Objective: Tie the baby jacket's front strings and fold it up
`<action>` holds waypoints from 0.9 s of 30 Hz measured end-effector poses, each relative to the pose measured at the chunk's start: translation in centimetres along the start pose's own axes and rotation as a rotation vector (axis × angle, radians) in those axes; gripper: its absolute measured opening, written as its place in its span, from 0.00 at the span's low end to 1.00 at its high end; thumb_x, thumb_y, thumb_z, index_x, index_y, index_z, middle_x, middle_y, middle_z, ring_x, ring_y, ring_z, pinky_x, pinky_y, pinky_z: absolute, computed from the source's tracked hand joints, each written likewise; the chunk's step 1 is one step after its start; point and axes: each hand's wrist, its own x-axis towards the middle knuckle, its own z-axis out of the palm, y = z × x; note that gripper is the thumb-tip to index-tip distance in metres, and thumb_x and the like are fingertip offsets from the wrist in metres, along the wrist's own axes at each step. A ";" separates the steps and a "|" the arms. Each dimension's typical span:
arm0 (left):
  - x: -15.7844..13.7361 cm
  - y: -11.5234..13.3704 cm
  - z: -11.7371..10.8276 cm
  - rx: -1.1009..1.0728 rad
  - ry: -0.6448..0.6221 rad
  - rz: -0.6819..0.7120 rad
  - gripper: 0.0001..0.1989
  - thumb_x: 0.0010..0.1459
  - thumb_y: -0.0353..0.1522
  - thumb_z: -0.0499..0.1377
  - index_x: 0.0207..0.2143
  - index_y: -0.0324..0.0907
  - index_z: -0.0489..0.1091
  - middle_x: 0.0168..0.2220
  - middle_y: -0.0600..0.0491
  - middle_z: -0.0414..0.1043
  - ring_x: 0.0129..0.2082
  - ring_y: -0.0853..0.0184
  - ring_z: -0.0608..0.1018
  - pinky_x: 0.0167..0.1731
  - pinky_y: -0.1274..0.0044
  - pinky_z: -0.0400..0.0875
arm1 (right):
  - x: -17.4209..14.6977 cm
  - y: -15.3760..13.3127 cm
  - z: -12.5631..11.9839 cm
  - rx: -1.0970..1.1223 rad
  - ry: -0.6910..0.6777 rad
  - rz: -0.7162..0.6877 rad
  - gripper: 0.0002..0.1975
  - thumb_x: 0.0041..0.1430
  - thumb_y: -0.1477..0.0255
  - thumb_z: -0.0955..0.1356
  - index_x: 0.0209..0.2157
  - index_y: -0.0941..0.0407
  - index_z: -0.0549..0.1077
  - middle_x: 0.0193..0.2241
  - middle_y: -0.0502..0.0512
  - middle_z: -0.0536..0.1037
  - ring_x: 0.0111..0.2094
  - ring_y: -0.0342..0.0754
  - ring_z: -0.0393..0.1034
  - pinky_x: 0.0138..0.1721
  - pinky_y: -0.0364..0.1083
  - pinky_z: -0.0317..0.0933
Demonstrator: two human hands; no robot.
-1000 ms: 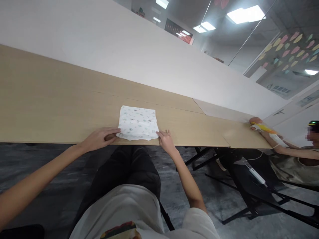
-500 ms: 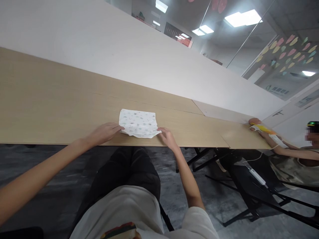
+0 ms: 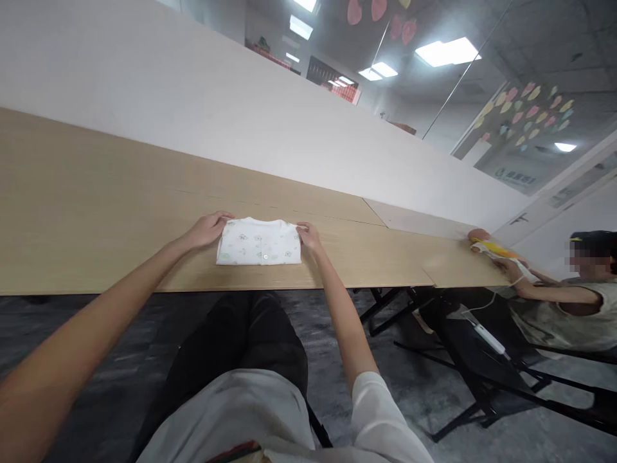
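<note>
A small white baby shirt (image 3: 258, 243) with a faint scattered print lies folded into a flat rectangle near the table's front edge. Its curved neckline faces away from me, and a snap button shows near the lower fold. My left hand (image 3: 208, 230) pinches the far left corner of the cloth, fingers bent over it. At the far right corner my right hand (image 3: 309, 235) grips the fabric between thumb and fingers. The fingertips of both hands are partly hidden by the cloth and by each other.
The long wooden table (image 3: 106, 186) runs along a white low wall (image 3: 202, 109) with glass above. At the right, another person (image 3: 563, 308) reaches toward a doll (image 3: 491, 247) in yellow on the table. Black folding chairs (image 3: 477, 366) stand there.
Both hands have moved from the near edge of the cloth to its far corners, folding it over. The neckline and a snap button now show on top.
</note>
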 end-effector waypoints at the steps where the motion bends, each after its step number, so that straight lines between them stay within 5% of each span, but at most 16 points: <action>1: 0.6 -0.7 0.5 -0.012 0.004 -0.041 0.26 0.60 0.41 0.45 0.51 0.36 0.71 0.54 0.41 0.73 0.55 0.56 0.73 0.58 0.67 0.64 | 0.7 0.3 0.6 -0.018 0.010 0.012 0.13 0.61 0.76 0.66 0.47 0.60 0.76 0.32 0.55 0.79 0.30 0.44 0.73 0.38 0.44 0.68; 10: 0.7 -4.7 3.8 -0.056 0.063 -0.092 0.30 0.54 0.51 0.48 0.47 0.40 0.73 0.47 0.44 0.76 0.49 0.55 0.75 0.51 0.68 0.68 | 2.2 3.1 2.6 -0.216 0.056 0.040 0.07 0.58 0.75 0.69 0.37 0.58 0.80 0.38 0.58 0.83 0.40 0.48 0.77 0.46 0.44 0.68; 15: 0.6 -4.8 3.8 -0.073 0.030 -0.045 0.35 0.49 0.51 0.53 0.52 0.37 0.72 0.46 0.44 0.75 0.42 0.58 0.75 0.44 0.71 0.70 | 1.6 3.7 2.6 -0.183 0.069 -0.012 0.09 0.60 0.72 0.68 0.38 0.60 0.80 0.41 0.61 0.83 0.40 0.48 0.78 0.43 0.43 0.68; 27: 0.3 -4.4 3.5 0.008 0.020 0.000 0.32 0.53 0.46 0.52 0.56 0.39 0.70 0.45 0.47 0.75 0.40 0.59 0.74 0.45 0.71 0.68 | 1.6 4.0 2.6 -0.302 0.040 -0.107 0.09 0.62 0.73 0.67 0.39 0.59 0.80 0.41 0.59 0.82 0.42 0.47 0.76 0.46 0.43 0.67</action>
